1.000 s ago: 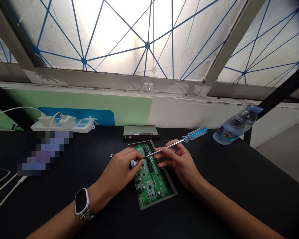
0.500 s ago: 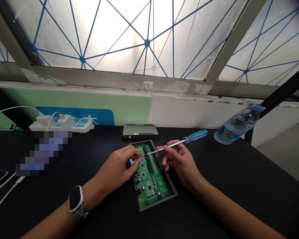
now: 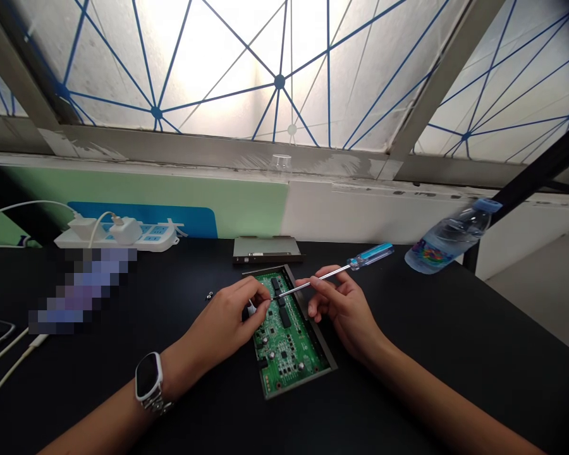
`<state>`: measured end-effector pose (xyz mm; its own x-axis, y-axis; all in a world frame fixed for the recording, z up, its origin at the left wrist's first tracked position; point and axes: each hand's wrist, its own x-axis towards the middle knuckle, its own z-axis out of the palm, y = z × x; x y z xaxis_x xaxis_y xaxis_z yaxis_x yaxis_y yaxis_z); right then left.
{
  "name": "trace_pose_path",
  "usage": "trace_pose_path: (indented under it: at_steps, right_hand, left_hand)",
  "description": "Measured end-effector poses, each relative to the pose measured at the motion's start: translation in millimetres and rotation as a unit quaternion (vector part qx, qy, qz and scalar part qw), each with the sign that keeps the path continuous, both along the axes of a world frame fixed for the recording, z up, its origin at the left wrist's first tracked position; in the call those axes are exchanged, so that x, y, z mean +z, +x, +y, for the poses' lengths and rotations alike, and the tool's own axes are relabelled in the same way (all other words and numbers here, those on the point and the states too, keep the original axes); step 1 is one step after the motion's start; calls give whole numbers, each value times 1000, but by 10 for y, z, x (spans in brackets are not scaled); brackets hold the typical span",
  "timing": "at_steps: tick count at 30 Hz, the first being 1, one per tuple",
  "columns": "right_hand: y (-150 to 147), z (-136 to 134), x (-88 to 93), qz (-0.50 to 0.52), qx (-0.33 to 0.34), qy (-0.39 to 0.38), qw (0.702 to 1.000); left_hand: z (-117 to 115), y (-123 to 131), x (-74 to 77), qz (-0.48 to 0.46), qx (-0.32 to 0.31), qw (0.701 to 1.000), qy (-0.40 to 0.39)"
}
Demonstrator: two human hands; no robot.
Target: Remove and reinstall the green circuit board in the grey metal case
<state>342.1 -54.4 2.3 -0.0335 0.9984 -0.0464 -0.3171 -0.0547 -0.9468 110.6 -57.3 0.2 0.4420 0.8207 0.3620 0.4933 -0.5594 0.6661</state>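
Your right hand [image 3: 345, 304] pinches the blue-handled steel screwdriver [image 3: 360, 260], handle toward the tabletop's [image 3: 408, 316] far edge, tip beside your left hand [image 3: 231, 313], whose grip I cannot tell.

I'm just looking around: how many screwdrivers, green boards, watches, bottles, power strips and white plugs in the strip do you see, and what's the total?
Screwdriver: 1
Green board: 1
Watch: 1
Bottle: 1
Power strip: 1
White plugs: 2
Total: 7
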Motion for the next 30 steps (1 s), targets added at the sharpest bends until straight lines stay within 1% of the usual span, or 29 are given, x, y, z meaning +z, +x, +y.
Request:
trace_pose_path:
  at_steps: [3,6,10,13,20,24,27,30]
  right_hand:
    - [2,5,1,5,0,-1,1000]
    - [7,8,15,19,12,-9,1000]
    - [19,13,25,54,41,-34,997]
    - [26,23,16,62,50,-44,996]
    - [11,15,12,57,45,-52,996]
    - [35,34,2,70,14,-61,996]
    - [85,79,-9,75,-21,-65,995]
    - [116,110,-13,66,-31,-59,996]
  left_hand:
    - [-8,23,-9,-5,24,1000,-20]
    - [-14,49,-15,-39,41,997,-56]
    - [-28,64,-21,-96,34,990,-99]
    - [-32,51,-21,-100,17,990,-96]
    - [-22,27,-27,-46,6,999,-10]
    - [3,-10,24,-13,16,1000,24]
    - [79,-159,119,35,40,998,46]
    - [195,-422,185,158,56,985,43]
